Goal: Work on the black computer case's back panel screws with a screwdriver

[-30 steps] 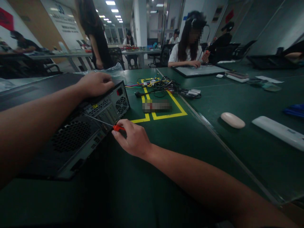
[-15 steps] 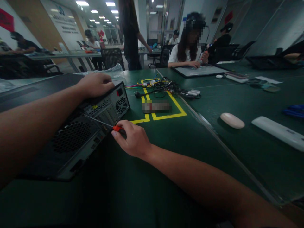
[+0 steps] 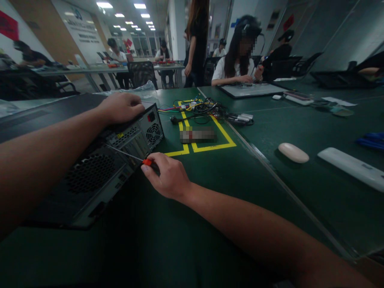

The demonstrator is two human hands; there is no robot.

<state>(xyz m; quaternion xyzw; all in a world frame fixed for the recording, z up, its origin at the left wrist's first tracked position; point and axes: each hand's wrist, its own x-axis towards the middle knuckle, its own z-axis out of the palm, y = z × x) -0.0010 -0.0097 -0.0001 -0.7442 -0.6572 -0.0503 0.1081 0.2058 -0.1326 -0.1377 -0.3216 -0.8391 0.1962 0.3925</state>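
Observation:
A black desktop computer case (image 3: 75,107) lies at the left, its metal back panel (image 3: 132,142) with fan grille and slots turned toward me. My left hand (image 3: 124,107) presses on the top near the back edge, its fingers curled and partly hidden. Between thumb and fingers, my right hand (image 3: 168,174) pinches the orange-red handle of a screwdriver (image 3: 147,162). The thin shaft slants up and left to the back panel, below my left wrist. Where the tip meets the panel is too dark to make out.
Bundled cables (image 3: 210,107) lie beyond the case, by yellow tape (image 3: 214,149) and a blurred-out box (image 3: 198,135). To the right are a pale oval case (image 3: 293,153) and a long white object (image 3: 354,166). Across the table, a co-worker (image 3: 237,56) sits at a flat panel (image 3: 255,89).
My hands, the screwdriver and the computer case look nearly unchanged. In the background, a standing person has moved to the right, and another seated person has come into sight.

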